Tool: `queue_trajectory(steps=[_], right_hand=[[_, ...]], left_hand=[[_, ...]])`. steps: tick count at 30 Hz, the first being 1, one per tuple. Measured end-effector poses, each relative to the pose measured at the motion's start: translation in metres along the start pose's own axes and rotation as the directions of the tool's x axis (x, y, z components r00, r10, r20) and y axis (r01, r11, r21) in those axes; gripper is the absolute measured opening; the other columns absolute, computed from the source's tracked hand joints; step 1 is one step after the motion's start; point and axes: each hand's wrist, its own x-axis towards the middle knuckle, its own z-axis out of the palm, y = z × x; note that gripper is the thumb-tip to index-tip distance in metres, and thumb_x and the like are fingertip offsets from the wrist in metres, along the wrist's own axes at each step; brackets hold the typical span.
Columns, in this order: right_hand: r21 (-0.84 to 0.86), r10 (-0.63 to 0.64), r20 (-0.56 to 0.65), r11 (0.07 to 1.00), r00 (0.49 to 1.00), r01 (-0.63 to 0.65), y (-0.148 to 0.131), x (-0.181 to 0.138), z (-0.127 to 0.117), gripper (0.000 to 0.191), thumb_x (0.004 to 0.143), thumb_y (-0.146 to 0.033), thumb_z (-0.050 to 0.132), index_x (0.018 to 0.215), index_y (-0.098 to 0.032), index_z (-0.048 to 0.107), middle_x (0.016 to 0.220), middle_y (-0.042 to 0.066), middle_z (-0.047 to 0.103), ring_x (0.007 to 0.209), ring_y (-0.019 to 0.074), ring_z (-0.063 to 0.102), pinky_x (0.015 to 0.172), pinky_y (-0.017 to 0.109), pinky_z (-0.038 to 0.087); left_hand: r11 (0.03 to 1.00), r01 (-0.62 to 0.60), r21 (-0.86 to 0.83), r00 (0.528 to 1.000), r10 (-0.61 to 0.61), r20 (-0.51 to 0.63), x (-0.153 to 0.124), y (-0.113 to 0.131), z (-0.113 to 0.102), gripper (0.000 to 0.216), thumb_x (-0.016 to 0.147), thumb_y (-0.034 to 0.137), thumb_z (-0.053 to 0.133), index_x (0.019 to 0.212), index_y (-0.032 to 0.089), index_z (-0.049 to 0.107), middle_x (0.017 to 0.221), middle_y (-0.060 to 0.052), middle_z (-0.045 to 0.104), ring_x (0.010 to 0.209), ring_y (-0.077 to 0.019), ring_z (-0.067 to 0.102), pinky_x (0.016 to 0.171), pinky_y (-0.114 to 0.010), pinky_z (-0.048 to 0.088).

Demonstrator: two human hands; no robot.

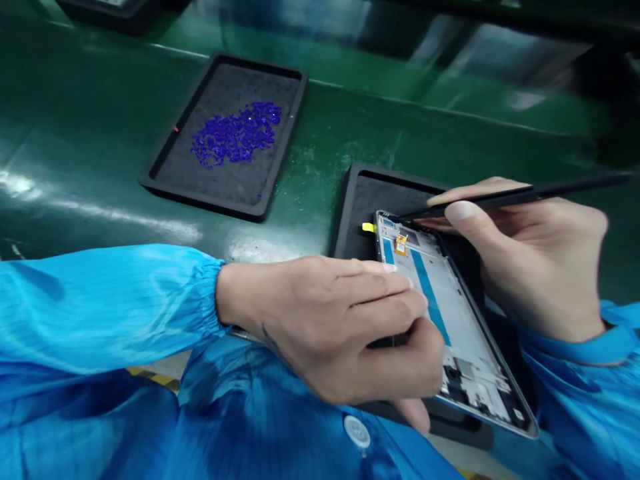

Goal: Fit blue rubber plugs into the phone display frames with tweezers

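Note:
A phone's metal mid-frame (450, 287) lies tilted over a black tray on the right. Blue strips, an orange flex cable (401, 244) and a yellow tab (369, 227) show on it. My left hand (340, 320) is closed on its left edge, fingers over the inner face and thumb low by the near end. In a pinch grip, my right hand (540, 247) holds black tweezers (500, 199). Their tip meets the far end of the frame near its top corner. What lies right at the tip is too small to make out.
A shallow black tray (210, 191) with many tiny dark-blue pieces (240, 133) sits at the upper left of the green bench (90, 133). Under the phone frame is a second black tray (350, 200). Another dark tray (125, 17) stands at the far left.

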Motion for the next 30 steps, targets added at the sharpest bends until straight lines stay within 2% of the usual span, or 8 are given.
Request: queue_trajectory(steps=[3,8,12,16,22,25,28,30], right_hand=[[-0.001,-0.015,0.009,1.000,1.000,0.015,0.003,0.001,0.000,0.016,0.093,-0.030,0.064,0.091,-0.019,0.075,0.092,0.003,0.074,0.078,0.0125,0.067,0.067,0.024,0.051],[-0.034,-0.060,0.000,0.998,0.998,0.060,0.001,0.000,-0.002,0.016,0.093,-0.032,0.065,0.092,-0.019,0.075,0.094,0.003,0.074,0.080,0.0142,0.066,0.066,0.026,0.050],[0.057,0.060,-0.006,0.997,0.998,-0.059,-0.005,-0.001,-0.004,0.016,0.092,-0.032,0.066,0.093,-0.018,0.075,0.095,0.004,0.074,0.080,0.0148,0.069,0.069,0.025,0.056],[0.181,0.158,0.069,0.969,0.985,-0.169,-0.003,0.001,-0.007,0.018,0.089,-0.034,0.069,0.092,-0.017,0.075,0.094,0.004,0.074,0.080,0.0150,0.072,0.073,0.024,0.058],[0.081,0.088,0.069,0.992,0.994,-0.093,0.004,0.003,-0.008,0.021,0.090,-0.037,0.069,0.095,-0.018,0.076,0.094,0.004,0.075,0.078,0.0136,0.070,0.070,0.024,0.055],[0.091,0.087,0.066,0.991,0.994,-0.093,0.005,0.003,-0.008,0.021,0.090,-0.037,0.069,0.097,-0.018,0.075,0.094,0.004,0.074,0.078,0.0147,0.071,0.070,0.025,0.055],[0.083,0.085,0.081,0.992,0.993,-0.091,0.005,0.003,-0.009,0.022,0.090,-0.037,0.068,0.097,-0.017,0.075,0.095,0.005,0.074,0.079,0.0156,0.071,0.070,0.026,0.055],[0.061,0.074,0.083,0.995,0.994,-0.079,0.004,0.002,-0.009,0.022,0.091,-0.038,0.068,0.097,-0.018,0.075,0.095,0.005,0.075,0.081,0.0161,0.071,0.072,0.027,0.054]], left_hand=[[1.000,-0.001,0.013,0.999,0.000,0.033,-0.001,-0.002,0.002,0.037,0.085,0.060,0.063,0.097,0.025,0.070,0.107,-0.006,0.073,0.104,-0.0254,0.068,0.101,-0.033,0.054],[0.994,-0.021,-0.110,0.994,0.010,-0.106,0.001,-0.002,0.002,0.034,0.084,0.059,0.065,0.090,0.027,0.070,0.094,-0.003,0.073,0.092,-0.0206,0.071,0.091,-0.027,0.058],[0.997,-0.022,-0.070,0.997,0.016,-0.073,0.004,0.000,0.000,0.031,0.083,0.057,0.068,0.089,0.026,0.071,0.093,-0.004,0.073,0.092,-0.0218,0.071,0.094,-0.028,0.058],[1.000,-0.024,-0.001,1.000,0.024,-0.019,0.004,0.003,0.000,0.030,0.084,0.053,0.069,0.091,0.024,0.072,0.098,-0.008,0.074,0.101,-0.0261,0.071,0.100,-0.032,0.056],[0.985,0.056,-0.164,0.997,-0.063,-0.035,0.003,0.002,0.002,0.032,0.079,0.057,0.073,0.090,0.026,0.073,0.097,-0.006,0.074,0.103,-0.0263,0.070,0.103,-0.032,0.055],[0.981,0.070,-0.181,0.995,-0.081,-0.055,0.004,0.002,0.001,0.034,0.078,0.060,0.072,0.087,0.027,0.073,0.095,-0.005,0.074,0.099,-0.0249,0.071,0.101,-0.031,0.056],[0.996,-0.061,0.062,0.995,0.066,-0.071,0.004,0.003,0.001,0.037,0.083,0.061,0.066,0.089,0.025,0.072,0.094,-0.006,0.074,0.094,-0.0230,0.071,0.098,-0.029,0.057],[0.917,-0.204,0.344,0.972,0.230,-0.037,0.003,0.001,0.003,0.041,0.088,0.063,0.059,0.094,0.024,0.071,0.097,-0.007,0.074,0.094,-0.0218,0.071,0.096,-0.029,0.057]])
